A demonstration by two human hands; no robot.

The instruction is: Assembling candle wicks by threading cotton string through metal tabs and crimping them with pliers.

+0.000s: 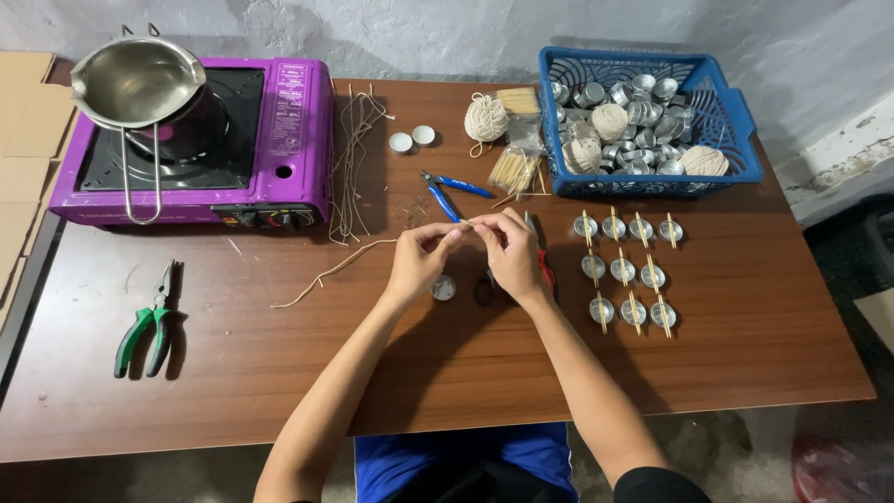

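Note:
Both my hands meet above the middle of the brown table (745,345). My left hand (421,261) pinches one end of a long pale wick cord (326,276) that trails left across the table. My right hand (507,251) pinches a thin wooden stick (468,224) at the same spot, fingertips touching those of the left. A small round metal cup (443,288) lies on the table just below my hands. Red-handled scissors (545,265) lie partly hidden under my right hand.
A purple portable stove (279,140) with a steel pot (138,82) stands back left. Green pliers (147,326) lie front left, blue cutters (447,191) behind my hands. A blue basket (736,121) of cups and twine stands back right; several cups with sticks (624,270) lie in rows to the right.

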